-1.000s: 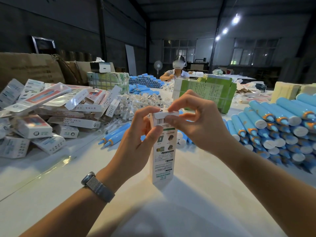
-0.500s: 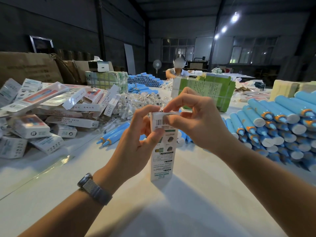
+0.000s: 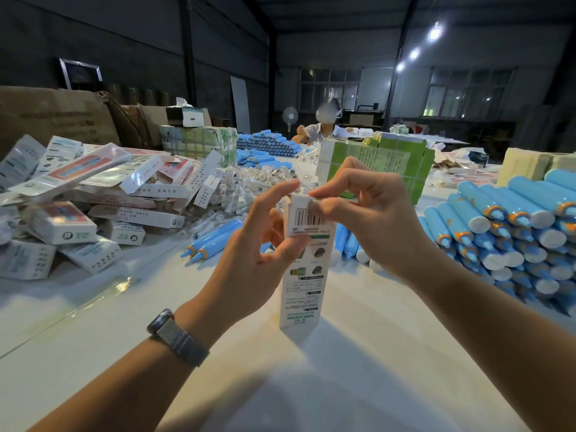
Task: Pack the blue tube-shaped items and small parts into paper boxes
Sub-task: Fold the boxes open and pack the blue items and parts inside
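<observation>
Paper box (image 3: pixel 304 275) stands upright on the white table (image 3: pixel 311 385) between both hands. The left hand (image 3: pixel 249 260) has its grip curled round the box's side, thumb pressed on the front; the right hand (image 3: pixel 371 219) pinches the top flap. The room is a dim warehouse with ceiling lights. Blue tubes (image 3: pixel 511 232) lie stacked at the right, two more (image 3: pixel 212 244) just left of the box. Folded cartons (image 3: pixel 93 198) are heaped at the left, a green carton stack (image 3: pixel 389 163) behind the hands, and a seated person (image 3: pixel 324 126) beyond.
</observation>
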Motion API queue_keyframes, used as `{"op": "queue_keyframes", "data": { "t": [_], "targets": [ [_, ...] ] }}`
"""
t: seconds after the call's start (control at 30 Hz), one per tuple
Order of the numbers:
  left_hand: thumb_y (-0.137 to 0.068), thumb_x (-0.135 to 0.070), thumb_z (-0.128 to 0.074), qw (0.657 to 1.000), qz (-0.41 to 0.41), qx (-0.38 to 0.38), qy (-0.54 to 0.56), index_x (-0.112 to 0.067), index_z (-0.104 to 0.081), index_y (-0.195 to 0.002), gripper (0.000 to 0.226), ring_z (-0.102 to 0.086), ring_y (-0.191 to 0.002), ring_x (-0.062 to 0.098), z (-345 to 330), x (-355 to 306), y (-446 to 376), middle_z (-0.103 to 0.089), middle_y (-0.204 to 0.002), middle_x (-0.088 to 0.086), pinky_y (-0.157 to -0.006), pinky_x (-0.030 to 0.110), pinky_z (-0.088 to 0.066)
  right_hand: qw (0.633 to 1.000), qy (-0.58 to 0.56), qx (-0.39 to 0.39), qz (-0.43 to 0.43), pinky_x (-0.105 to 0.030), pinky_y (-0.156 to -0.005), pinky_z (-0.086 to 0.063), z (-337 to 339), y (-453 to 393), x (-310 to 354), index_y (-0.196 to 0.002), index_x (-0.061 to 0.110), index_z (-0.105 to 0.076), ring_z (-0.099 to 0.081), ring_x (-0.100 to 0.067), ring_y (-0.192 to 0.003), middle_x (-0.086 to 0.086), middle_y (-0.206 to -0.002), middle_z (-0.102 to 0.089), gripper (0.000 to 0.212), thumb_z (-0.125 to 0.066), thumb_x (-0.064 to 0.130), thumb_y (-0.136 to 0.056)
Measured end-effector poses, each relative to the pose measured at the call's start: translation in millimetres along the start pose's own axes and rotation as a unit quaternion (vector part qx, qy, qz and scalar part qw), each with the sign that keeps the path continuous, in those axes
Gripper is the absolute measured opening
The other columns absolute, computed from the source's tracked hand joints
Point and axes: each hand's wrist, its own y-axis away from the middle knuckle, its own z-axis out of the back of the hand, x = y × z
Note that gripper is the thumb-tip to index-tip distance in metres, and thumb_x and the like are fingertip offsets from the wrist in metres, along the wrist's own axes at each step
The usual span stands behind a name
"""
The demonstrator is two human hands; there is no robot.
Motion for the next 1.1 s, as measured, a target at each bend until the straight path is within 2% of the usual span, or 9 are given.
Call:
{"op": "queue_keyframes", "data": {
  "t": [0.07, 0.23, 0.37, 0.47, 0.53, 0.67, 0.83, 0.93, 1.1],
  "targets": [
    [-0.093, -0.036, -0.055, 1.0, -0.002, 0.002, -0.01, -0.049, -0.033, -0.136, 0.05, -0.06, -0.094, 0.036, 0, 0, 0, -0.066, -0.101, -0.002, -0.074, 0.057, -0.054, 1.0, -0.003, -0.002, -0.004, -0.037, -0.072, -0.05, 2, -2, 0, -0.074, 0.022, -0.073, -0.053, -0.007, -0.076, 0.014, -0.072, -0.052, 0.01, -0.073, 0.012, -0.074],
    [-0.093, -0.037, -0.056, 1.0, 0.0, 0.005, -0.003, -0.05, -0.033, -0.137, 0.052, -0.059, -0.093, 0.04, 0, -3, 0, -0.066, -0.1, 0.004, -0.076, 0.059, -0.053, 1.0, 0.007, 0.002, -0.018, -0.051, -0.083, -0.051, 4, -4, 4, -0.073, 0.02, -0.074, -0.056, -0.016, -0.078, 0.01, -0.071, -0.054, 0.007, -0.073, 0.013, -0.074],
    [-0.092, -0.039, -0.055, 1.0, -0.005, 0.019, -0.019, -0.054, -0.03, -0.136, 0.053, -0.058, -0.094, 0.042, 2, -6, -1, -0.065, -0.101, 0.017, -0.076, 0.059, -0.053, 0.998, 0.022, 0.057, -0.035, -0.045, -0.074, -0.059, 11, -8, 17, -0.07, 0.017, -0.071, -0.063, -0.023, -0.076, 0.003, -0.072, -0.063, 0.014, -0.075, 0.006, -0.077],
    [-0.092, -0.042, -0.055, 0.999, -0.012, 0.026, -0.026, -0.066, -0.026, -0.134, 0.057, -0.058, -0.096, 0.042, 2, -7, -1, -0.064, -0.102, 0.02, -0.076, 0.06, -0.054, 0.993, 0.042, 0.101, -0.046, -0.051, -0.073, -0.059, 20, -12, 25, -0.066, 0.02, -0.07, -0.067, -0.035, -0.081, -0.016, -0.079, -0.069, 0.028, -0.072, -0.003, -0.081],
    [-0.092, -0.042, -0.055, 0.999, -0.013, 0.027, -0.025, -0.066, -0.026, -0.134, 0.056, -0.058, -0.095, 0.041, 2, -6, 0, -0.064, -0.102, 0.021, -0.074, 0.059, -0.054, 0.991, 0.062, 0.117, -0.035, -0.05, -0.071, -0.059, 22, -13, 29, -0.067, 0.02, -0.07, -0.065, -0.037, -0.085, -0.02, -0.081, -0.067, 0.026, -0.072, -0.002, -0.081],
    [-0.094, -0.039, -0.053, 0.999, -0.023, 0.026, -0.028, -0.051, -0.029, -0.135, 0.049, -0.059, -0.091, 0.039, 2, -3, 1, -0.065, -0.099, 0.014, -0.071, 0.056, -0.055, 0.988, 0.088, 0.125, -0.021, -0.049, -0.072, -0.058, 22, -12, 30, -0.072, 0.02, -0.071, -0.062, -0.034, -0.085, -0.016, -0.083, -0.062, 0.02, -0.074, 0.001, -0.081],
    [-0.094, -0.035, -0.054, 1.0, -0.025, 0.012, 0.001, -0.048, -0.036, -0.126, 0.039, -0.059, -0.09, 0.041, 1, -3, 1, -0.066, -0.099, 0.016, -0.063, 0.055, -0.056, 0.988, 0.092, 0.12, -0.004, -0.048, -0.074, -0.059, 23, -10, 20, -0.083, 0.021, -0.073, -0.061, -0.02, -0.081, -0.002, -0.082, -0.057, 0.017, -0.073, 0.004, -0.083],
    [-0.094, -0.035, -0.054, 1.0, -0.026, 0.008, 0.004, -0.048, -0.037, -0.123, 0.036, -0.06, -0.088, 0.04, 1, -4, 1, -0.065, -0.097, 0.015, -0.064, 0.054, -0.056, 0.991, 0.087, 0.104, 0.006, -0.052, -0.078, -0.057, 22, -7, 10, -0.091, 0.025, -0.069, -0.062, -0.012, -0.084, 0.003, -0.084, -0.063, 0.018, -0.075, 0.013, -0.079],
    [-0.094, -0.035, -0.051, 1.0, -0.022, -0.003, 0.004, -0.057, -0.039, -0.121, 0.036, -0.061, -0.088, 0.04, 1, -5, 0, -0.064, -0.098, 0.013, -0.069, 0.057, -0.055, 0.993, 0.061, 0.097, 0.025, -0.056, -0.071, -0.058, 25, -5, -4, -0.088, 0.021, -0.069, -0.064, -0.032, -0.096, -0.003, -0.091, -0.061, 0.02, -0.08, 0.015, -0.073]
  ]
}}
